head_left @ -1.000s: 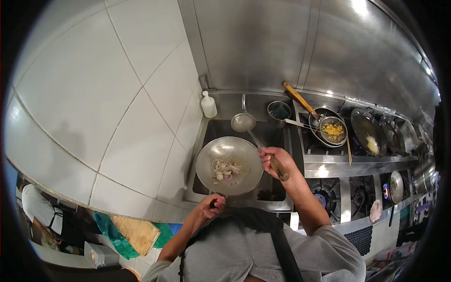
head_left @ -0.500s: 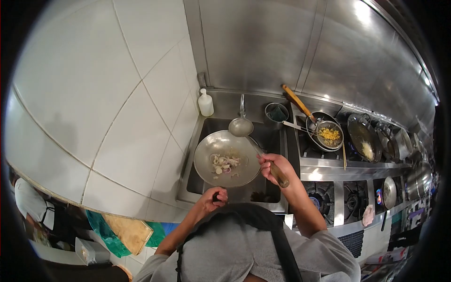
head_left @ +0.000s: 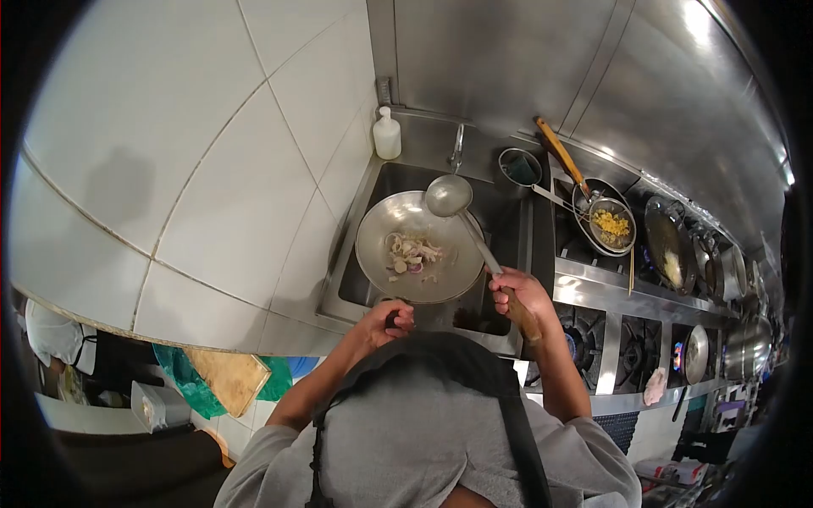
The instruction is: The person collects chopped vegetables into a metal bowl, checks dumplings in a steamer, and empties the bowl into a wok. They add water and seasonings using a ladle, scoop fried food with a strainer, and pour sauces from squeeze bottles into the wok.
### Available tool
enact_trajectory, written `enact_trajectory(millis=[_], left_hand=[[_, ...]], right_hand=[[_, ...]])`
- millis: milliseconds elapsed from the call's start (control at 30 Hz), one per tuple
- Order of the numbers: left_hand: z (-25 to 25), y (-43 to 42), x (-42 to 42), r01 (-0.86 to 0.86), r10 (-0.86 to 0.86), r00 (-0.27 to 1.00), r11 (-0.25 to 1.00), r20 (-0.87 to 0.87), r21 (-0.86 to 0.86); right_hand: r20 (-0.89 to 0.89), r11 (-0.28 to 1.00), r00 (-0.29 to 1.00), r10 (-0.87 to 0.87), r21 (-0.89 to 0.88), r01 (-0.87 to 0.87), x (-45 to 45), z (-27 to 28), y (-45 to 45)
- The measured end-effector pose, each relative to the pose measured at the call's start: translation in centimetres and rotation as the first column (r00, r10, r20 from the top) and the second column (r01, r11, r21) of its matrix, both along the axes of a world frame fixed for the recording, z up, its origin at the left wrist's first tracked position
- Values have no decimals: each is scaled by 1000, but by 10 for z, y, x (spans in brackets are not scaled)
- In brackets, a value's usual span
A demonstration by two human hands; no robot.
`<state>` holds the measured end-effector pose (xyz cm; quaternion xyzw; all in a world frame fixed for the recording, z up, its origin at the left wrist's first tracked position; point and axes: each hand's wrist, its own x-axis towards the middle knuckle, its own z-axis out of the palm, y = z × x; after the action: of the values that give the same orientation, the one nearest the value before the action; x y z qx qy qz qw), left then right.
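My left hand [head_left: 389, 322] is closed round the dark handle of a metal wok [head_left: 457, 262], at the wok's near edge. The wok is over the sink [head_left: 334, 292], with sliced onion and pale food pieces [head_left: 411, 254] in its bowl. In my right hand [head_left: 518, 296] is the wooden handle of a long metal ladle [head_left: 449, 196], fingers wrapped round it. The ladle's bowl is over the wok's far rim, below the faucet [head_left: 458, 152].
A white bottle [head_left: 387, 137] stands at the sink's back left corner. To the right, a strainer of yellow food [head_left: 611, 223] rests on a pan, beside more pans and burners [head_left: 580, 339]. A person in white [head_left: 55, 330] is at the far left.
The ladle's bowl has shifted from beyond the wok to over its far rim. My hands still grip both handles. The whole view has shifted, with the scene now higher in the frame.
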<state>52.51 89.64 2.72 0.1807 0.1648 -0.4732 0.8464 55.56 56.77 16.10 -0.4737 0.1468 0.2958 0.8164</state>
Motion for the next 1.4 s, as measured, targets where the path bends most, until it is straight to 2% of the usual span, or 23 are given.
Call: enact_trajectory(millis=[100,233,367,467,633,733,933,1100,1300,1400], left_hand=[[-2,2,-2,5,-6,998,1000,-66,-12],[9,4,-9,-13,13,1000,997,-4,77],[4,8,-16,-24,24,1000,999,6,44],[7,10,-22,-13,13,1000,1000,-26,-1],[4,14,-33,-43,43,998,999,-53,5],[3,17,-40,-69,69,993,998,-98,10],[10,21,-53,-114,117,975,993,-187,26],[3,27,-61,-127,118,976,991,-184,-35],[8,27,-67,-142,149,975,988,-166,55],[5,28,-69,-138,138,977,990,-165,11]], right_hand=[[92,970,993,76,-238,-53,-8,0,4],[220,850,945,241,-519,-96,-15,4,11],[345,768,885,311,-640,-21,-19,7,20],[353,861,904,241,-507,-31,-9,15,27],[160,998,987,18,-57,-9,17,22,32],[-12,958,999,-31,284,33,30,17,24],[-145,817,989,9,572,77,45,17,10],[-182,775,983,39,627,85,46,22,8],[-188,834,982,13,543,93,50,5,6],[-200,839,980,5,534,105,47,5,8]])
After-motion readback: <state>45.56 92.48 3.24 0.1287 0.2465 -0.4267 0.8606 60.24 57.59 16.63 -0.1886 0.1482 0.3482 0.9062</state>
